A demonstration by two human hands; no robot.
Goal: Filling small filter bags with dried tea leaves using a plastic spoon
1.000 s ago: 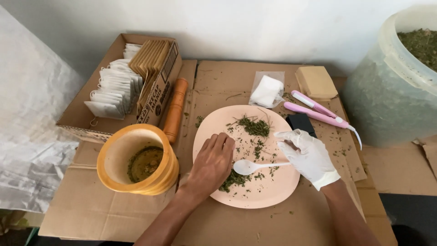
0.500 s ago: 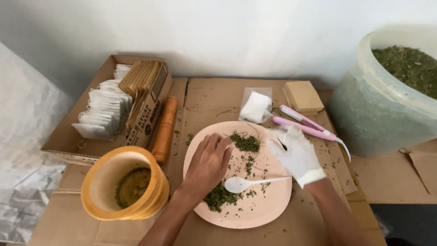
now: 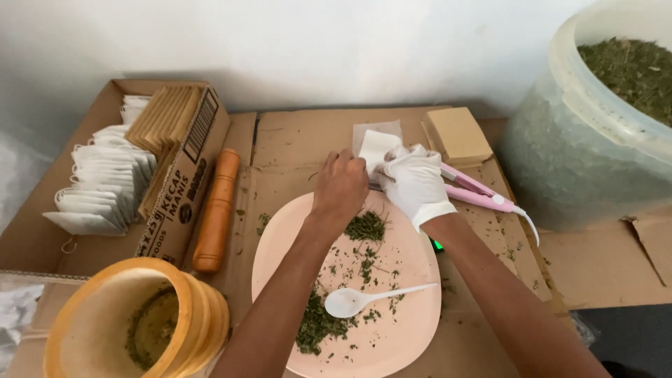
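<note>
Bowl: a yellow bowl (image 3: 133, 322) with green bits sits nearest, at the left.
Plate: a pink plate (image 3: 413, 329) carries dried green herb (image 3: 318, 327) and a white plastic spoon (image 3: 371, 299).
Left hand: the bare left hand (image 3: 341, 187) pinches the small white sachet (image 3: 378, 148) beyond the plate's far rim.
Right hand: the gloved right hand (image 3: 414, 183) has its fingers closed on the same sachet.
Beyond: a pink sealing tool (image 3: 476, 194) lies just right of the hands.

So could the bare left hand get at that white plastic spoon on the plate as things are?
Probably yes. The spoon lies loose on the pink plate with nothing over it, beside the left forearm. The left hand is up at the small white bag with the gloved right hand, so it would only need drawing back.
</note>
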